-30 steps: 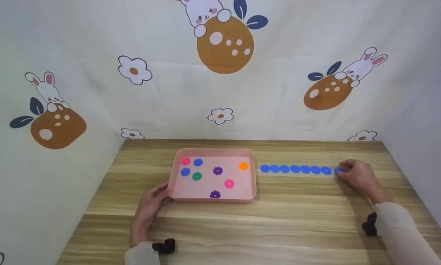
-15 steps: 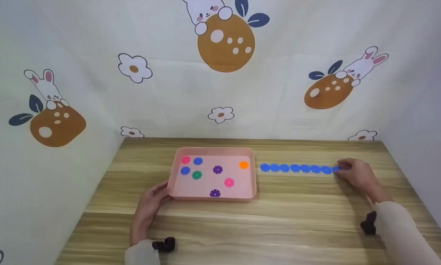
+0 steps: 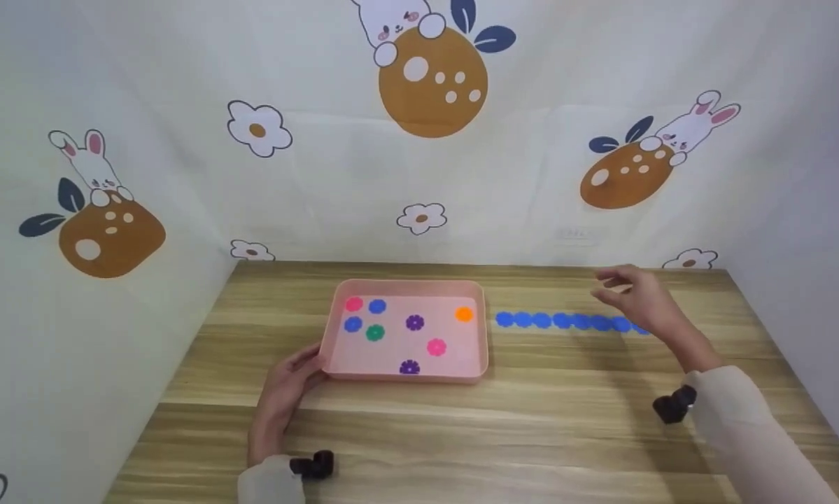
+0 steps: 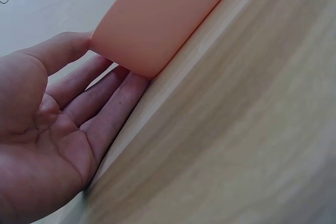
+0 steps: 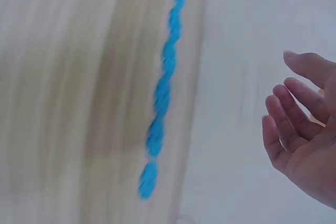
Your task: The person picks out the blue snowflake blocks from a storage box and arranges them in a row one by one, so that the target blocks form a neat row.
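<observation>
On the table at the left, my left hand point(image 3: 290, 385) holds the near left corner of a pink tray point(image 3: 405, 379). The left wrist view has the thumb point(image 4: 65, 48) at the tray's rim and the other fingers against the outer wall low down. Flower-shaped plastic discs in several colours lie spread in the tray, among them an orange disc point(image 3: 464, 314) and a green disc point(image 3: 375, 332). My right hand point(image 3: 639, 297) is raised over the right end of a row of blue flower discs point(image 3: 562, 320). Its fingers are loosely bent and apart, with nothing between them in the right wrist view.
The wood-grain table point(image 3: 419, 434) ends at the back against a patterned cloth point(image 3: 321, 196), which also hangs along both sides. The blue row runs rightward from beside the tray. A small black device point(image 3: 674, 404) sits at the right wrist, and another at the left.
The right hand has let go of the blue disc at the row's right end, risen and moved left. That disc now lies against the row. The left hand and tray have stayed put.
</observation>
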### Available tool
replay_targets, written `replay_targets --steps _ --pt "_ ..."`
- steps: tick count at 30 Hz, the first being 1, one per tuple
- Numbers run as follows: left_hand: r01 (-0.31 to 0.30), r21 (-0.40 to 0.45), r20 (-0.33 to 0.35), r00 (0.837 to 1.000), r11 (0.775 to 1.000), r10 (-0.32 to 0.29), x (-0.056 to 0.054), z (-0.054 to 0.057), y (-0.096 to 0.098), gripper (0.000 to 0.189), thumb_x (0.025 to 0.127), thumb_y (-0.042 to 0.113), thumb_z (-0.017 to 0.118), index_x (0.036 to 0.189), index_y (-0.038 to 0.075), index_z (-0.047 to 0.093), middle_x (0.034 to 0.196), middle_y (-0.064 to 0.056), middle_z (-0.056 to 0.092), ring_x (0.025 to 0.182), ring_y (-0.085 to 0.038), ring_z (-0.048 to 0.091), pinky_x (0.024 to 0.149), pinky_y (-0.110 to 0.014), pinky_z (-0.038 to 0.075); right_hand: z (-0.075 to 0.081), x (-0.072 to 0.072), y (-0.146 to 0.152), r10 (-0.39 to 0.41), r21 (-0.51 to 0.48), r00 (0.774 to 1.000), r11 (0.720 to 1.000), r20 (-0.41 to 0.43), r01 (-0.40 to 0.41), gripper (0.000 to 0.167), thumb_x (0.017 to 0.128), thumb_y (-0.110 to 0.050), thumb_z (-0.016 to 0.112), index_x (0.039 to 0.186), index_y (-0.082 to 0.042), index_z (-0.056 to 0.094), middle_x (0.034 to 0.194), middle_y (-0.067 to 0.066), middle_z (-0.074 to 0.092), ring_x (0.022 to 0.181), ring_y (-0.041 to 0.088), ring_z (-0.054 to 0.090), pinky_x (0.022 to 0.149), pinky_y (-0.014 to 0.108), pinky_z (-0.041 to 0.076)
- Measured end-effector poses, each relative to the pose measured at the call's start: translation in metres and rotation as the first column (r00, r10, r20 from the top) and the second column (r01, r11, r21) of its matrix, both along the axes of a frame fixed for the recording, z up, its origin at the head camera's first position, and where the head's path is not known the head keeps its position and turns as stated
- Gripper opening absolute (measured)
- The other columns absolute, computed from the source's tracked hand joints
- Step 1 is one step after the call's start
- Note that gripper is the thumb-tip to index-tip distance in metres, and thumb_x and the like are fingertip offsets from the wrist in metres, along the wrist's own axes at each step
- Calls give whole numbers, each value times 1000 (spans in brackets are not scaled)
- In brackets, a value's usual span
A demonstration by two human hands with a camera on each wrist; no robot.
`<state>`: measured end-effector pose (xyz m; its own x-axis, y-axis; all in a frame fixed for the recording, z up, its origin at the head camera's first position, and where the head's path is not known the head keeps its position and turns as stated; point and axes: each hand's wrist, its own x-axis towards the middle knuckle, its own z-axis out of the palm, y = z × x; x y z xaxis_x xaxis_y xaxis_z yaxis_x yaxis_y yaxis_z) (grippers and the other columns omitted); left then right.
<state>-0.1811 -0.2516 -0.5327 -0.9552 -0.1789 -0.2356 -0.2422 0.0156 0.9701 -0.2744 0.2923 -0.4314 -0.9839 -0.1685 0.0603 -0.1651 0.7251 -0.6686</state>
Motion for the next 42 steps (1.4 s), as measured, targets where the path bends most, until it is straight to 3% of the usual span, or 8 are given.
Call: replay_targets --steps 7,13,17,24,32,37,42 --pt "-14 -9 16 1000 1000 14 3 0 -2 43 100 17 62 140 4 56 148 -20 53 131 -29 59 103 -31 56 15 -5 -64 62 -100 994 992 -87 -70 36 95 -13 69 129 -1 64 129 20 65 116 33 63 94 39 57" --pt "-14 0 -9 1000 1000 14 0 2 0 44 98 15 64 140 1 56 145 -23 55 125 -26 63 99 -28 58 20 -10 -113 100 -124 986 985 -131 -117 32 94 -10 68 125 -1 66 125 18 67 115 34 63 95 48 56" --pt "-37 -6 -16 999 999 36 0 3 1 45 97 13 65 139 0 56 144 -25 55 121 -24 64 97 -28 59 21 -13 -143 153 -126 982 978 -114 -167 31 93 -6 68 124 0 67 125 19 66 116 36 62 97 51 55" --pt "-14 10 -22 1000 1000 14 -1 1 1 44 99 13 63 140 1 55 145 -23 54 126 -28 62 99 -28 58 17 -13 -189 185 -130 981 973 -61 -192 31 94 -7 67 125 -2 66 127 17 64 120 34 59 103 48 54" --pt "-13 6 -30 999 1000 13 1 1 2 42 99 13 63 139 2 57 144 -23 56 124 -28 63 100 -31 58 30 -8 -244 284 -113 956 950 -76 -291 32 93 -9 69 125 -6 67 127 12 64 122 29 60 107 44 53" --pt "-13 2 -25 1000 1000 13 2 3 3 43 98 15 64 139 2 57 144 -23 56 126 -30 62 102 -33 57 28 -16 -273 307 -37 950 950 -51 -309 35 95 -14 69 129 -7 64 130 10 63 125 27 58 109 39 52" --pt "-30 14 -34 999 999 31 1 1 3 43 97 13 65 138 -1 57 142 -25 57 120 -27 66 97 -30 59 17 -27 -296 335 -2 942 942 -10 -335 38 96 -14 68 132 -5 62 133 13 62 125 28 56 109 40 51"
